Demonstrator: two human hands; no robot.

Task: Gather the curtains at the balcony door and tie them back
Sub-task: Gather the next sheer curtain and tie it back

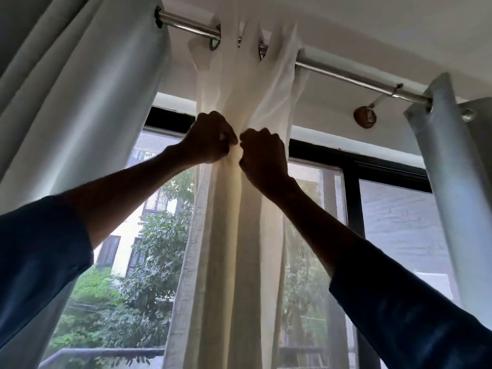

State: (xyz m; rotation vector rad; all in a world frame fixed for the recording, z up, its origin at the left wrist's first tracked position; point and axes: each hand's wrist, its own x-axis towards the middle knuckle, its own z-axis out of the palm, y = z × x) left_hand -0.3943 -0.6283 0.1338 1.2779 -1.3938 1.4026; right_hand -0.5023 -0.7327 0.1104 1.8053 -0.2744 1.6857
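Blue sleeves [40, 249] rise from both lower corners; left hand [210, 139] and right hand [262, 153] meet at frame centre, each grip curled tight on the bunched sheer curtain [239, 235] under the rod [346, 73].

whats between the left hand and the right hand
A bunched fold of the sheer curtain, gripped by both the left hand and the right hand; the head view shows it.

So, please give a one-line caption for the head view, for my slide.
Left hand and right hand grip the sheer curtain below the steel rod.
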